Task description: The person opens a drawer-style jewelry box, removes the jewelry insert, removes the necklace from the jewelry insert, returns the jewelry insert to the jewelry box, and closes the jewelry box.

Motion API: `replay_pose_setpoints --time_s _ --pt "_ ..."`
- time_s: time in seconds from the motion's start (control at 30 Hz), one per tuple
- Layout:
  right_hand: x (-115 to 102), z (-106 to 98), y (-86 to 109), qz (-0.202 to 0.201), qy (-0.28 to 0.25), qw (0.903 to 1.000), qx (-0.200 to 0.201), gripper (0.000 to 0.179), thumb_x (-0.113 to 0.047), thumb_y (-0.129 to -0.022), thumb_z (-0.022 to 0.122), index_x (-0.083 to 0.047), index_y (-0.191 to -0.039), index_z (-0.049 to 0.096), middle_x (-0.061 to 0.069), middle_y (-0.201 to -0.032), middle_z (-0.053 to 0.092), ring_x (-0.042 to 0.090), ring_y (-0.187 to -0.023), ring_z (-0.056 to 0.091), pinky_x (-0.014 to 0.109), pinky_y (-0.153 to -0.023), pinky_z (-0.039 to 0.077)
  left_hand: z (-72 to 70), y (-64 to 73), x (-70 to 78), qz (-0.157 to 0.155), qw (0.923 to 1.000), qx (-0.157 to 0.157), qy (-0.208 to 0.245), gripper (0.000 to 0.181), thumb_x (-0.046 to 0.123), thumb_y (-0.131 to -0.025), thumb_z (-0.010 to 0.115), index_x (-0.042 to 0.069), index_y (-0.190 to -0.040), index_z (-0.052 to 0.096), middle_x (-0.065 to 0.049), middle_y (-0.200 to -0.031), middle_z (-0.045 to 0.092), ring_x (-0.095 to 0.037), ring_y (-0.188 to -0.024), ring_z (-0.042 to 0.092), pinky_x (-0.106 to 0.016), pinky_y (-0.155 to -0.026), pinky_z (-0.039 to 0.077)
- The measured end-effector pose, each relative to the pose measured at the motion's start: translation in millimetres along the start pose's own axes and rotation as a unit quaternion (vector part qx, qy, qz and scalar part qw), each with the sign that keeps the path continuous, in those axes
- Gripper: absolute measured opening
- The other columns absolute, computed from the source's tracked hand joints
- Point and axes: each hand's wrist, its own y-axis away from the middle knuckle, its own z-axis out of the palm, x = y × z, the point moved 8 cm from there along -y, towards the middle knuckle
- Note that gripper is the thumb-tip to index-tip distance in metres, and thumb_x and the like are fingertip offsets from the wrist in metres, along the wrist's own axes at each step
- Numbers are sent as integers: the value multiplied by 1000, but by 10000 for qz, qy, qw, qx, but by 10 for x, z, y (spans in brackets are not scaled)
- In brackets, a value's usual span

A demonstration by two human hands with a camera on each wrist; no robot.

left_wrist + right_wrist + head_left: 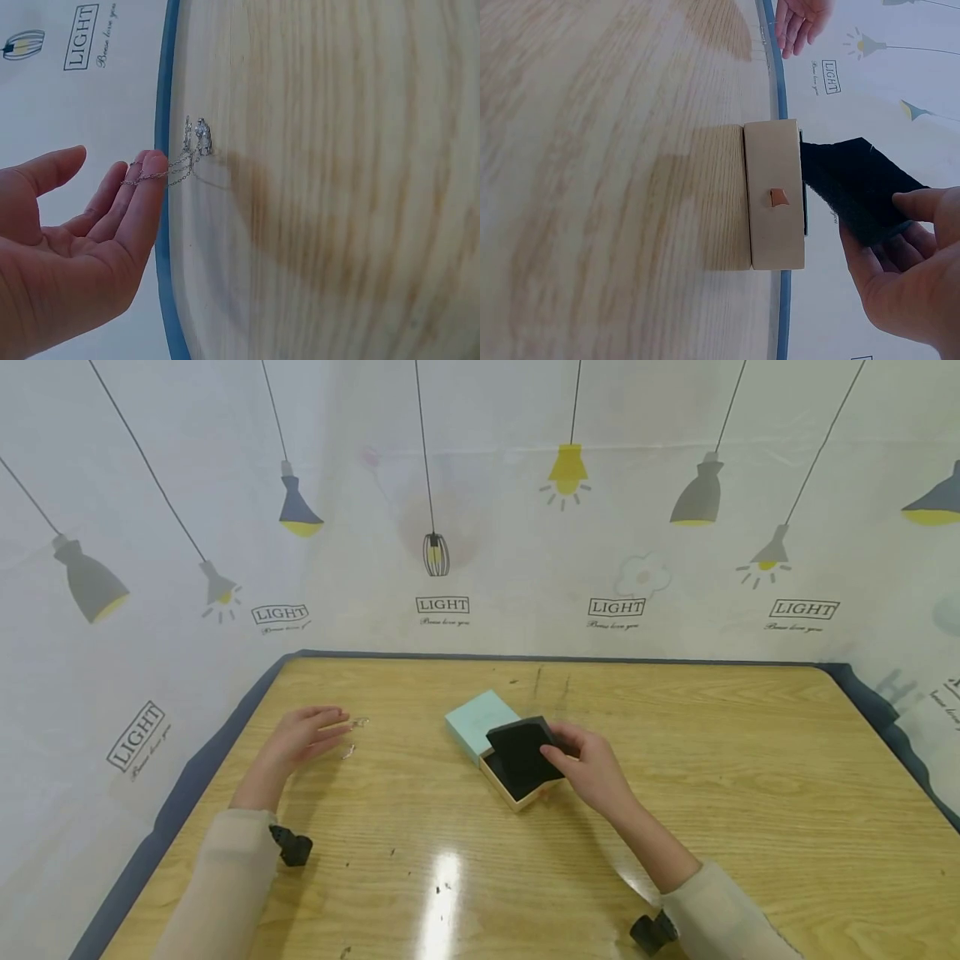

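A thin silver chain (146,178) lies draped across the fingertips of my left hand (302,733), whose fingers are fairly straight. Sparkling silver pieces (203,136) hang at the chain's far end, above the wood. On the other side, my right hand (592,766) pinches a black foam pad (517,745) between thumb and fingers. The pad is tilted over a cream drawer box (774,240), partly covering its dark inside. A light blue box sleeve (474,718) adjoins the drawer's far side. In the right wrist view, an orange tab (779,197) shows on the drawer's front.
Both hands work over a wooden table (750,760) with a dark blue border at its back and sides. Behind it hangs a pale cloth (517,552) printed with lamps. Small black wrist cameras (294,847) sit at the cream sleeves.
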Motion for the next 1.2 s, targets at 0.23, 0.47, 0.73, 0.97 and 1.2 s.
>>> replay_pose_setpoints --time_s 0.23,0.47,0.73,0.97,1.2 --pt "-1 -1 10 20 26 10000 -29 31 -8 -97 63 4 -125 65 23 -114 72 34 -106 70 44 -91 60 -64 15 1 26 9981 212 -582 58 22 -108 42 -8 -154 23 -28 -158 31 -37 -145 38 -27 -110 48" --pt "-9 -19 29 94 88 9999 -31 31 -11 -97 63 4 -125 65 23 -115 71 36 -109 69 46 -92 59 -140 42 -41 53 9890 421 -1414 56 24 -107 42 -10 -151 30 -31 -153 38 -40 -140 45 -39 -112 48" --pt "29 -58 20 155 115 9998 62 31 -11 -97 63 2 -125 65 22 -115 72 36 -109 69 45 -92 60 -206 131 -26 50 9727 589 -2244 55 25 -105 44 -14 -142 40 -35 -140 48 -45 -127 54 -48 -107 51" --pt "6 -63 31 108 99 9999 38 32 -11 -98 63 4 -126 64 23 -116 71 36 -109 69 45 -92 60 -203 185 -15 -63 9733 365 -2263 56 25 -106 41 -16 -144 35 -36 -142 45 -47 -129 50 -49 -109 50" --pt "-20 -58 25 120 159 9998 -27 35 -13 -98 62 4 -129 62 24 -119 70 37 -111 68 46 -93 60 -177 186 45 -20 9757 326 -2166 58 26 -106 42 -15 -147 32 -36 -149 39 -48 -136 44 -49 -112 47"
